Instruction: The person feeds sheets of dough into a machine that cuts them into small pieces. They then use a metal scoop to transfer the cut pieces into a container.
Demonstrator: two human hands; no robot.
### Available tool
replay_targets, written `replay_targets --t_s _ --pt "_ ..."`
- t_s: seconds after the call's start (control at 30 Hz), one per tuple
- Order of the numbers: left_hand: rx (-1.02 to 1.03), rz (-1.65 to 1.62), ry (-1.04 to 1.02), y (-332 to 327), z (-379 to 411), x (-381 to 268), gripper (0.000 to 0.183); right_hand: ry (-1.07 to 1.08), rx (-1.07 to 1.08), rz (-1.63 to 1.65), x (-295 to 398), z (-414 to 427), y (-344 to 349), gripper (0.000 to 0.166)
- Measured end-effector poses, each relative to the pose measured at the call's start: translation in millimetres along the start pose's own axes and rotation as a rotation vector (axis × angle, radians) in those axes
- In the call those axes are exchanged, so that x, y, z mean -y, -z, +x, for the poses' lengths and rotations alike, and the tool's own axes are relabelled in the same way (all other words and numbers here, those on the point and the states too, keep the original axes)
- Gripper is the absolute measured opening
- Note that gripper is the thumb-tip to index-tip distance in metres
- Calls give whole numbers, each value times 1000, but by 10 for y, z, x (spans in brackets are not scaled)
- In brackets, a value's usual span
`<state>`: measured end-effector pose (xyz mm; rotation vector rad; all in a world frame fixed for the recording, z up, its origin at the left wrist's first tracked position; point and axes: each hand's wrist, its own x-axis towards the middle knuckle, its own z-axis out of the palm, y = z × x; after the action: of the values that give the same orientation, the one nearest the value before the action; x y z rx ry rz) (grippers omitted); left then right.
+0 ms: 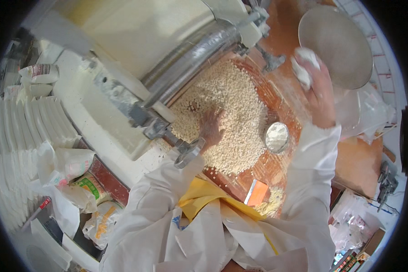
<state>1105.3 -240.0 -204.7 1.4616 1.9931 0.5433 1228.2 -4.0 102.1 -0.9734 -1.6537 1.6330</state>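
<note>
Many small, pale dough-like pieces (238, 119) lie heaped on a reddish-brown board (282, 105) below the metal roller (204, 51) of a large cream machine. Among the pieces, at the left part of the heap, rests my left hand (212, 129), its fingers spread and holding nothing that shows. Off to the right, my right hand (318, 88) grips a white, cloth-like bundle (302, 68), beside a large round metal pan (336, 47). A round container of white powder (276, 137) stands at the heap's right edge. Nearer my body lies an orange-handled scraper (257, 193).
The machine's metal bracket and handle (187, 149) project over my left forearm. Yellowish crumbs (273, 202) lie near the scraper. At the left are filled bags (91, 187) and a row of white folded sheets or sacks (30, 125). Clear plastic (377, 108) lies at the right.
</note>
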Motion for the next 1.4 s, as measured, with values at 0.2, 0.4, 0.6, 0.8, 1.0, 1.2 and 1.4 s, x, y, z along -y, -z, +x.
replay_targets --t_s 0.2,0.4,0.6,0.8,1.0,1.2,1.4 --pt "-93 -315 -248 -379 -577 439 70 158 365 11 840 650 -1871 21" --pt "117 -534 -78 -828 -1094 863 48 196 213 -356 616 1182 -1845 30" --pt "10 -599 6 -869 -1094 807 39 378 793 -575 591 1072 -2583 22" --pt "157 -680 147 -50 -1125 558 43 46 511 -207 526 1426 -2217 13" --pt "356 -111 -97 -18 -1160 547 37 215 237 10 471 1553 -2739 8" --pt "273 -157 15 -47 -1233 606 29 49 447 -461 491 1254 -2671 18" --pt "-26 -192 -97 -741 -1226 728 42 206 255 34 414 1357 -2699 32"
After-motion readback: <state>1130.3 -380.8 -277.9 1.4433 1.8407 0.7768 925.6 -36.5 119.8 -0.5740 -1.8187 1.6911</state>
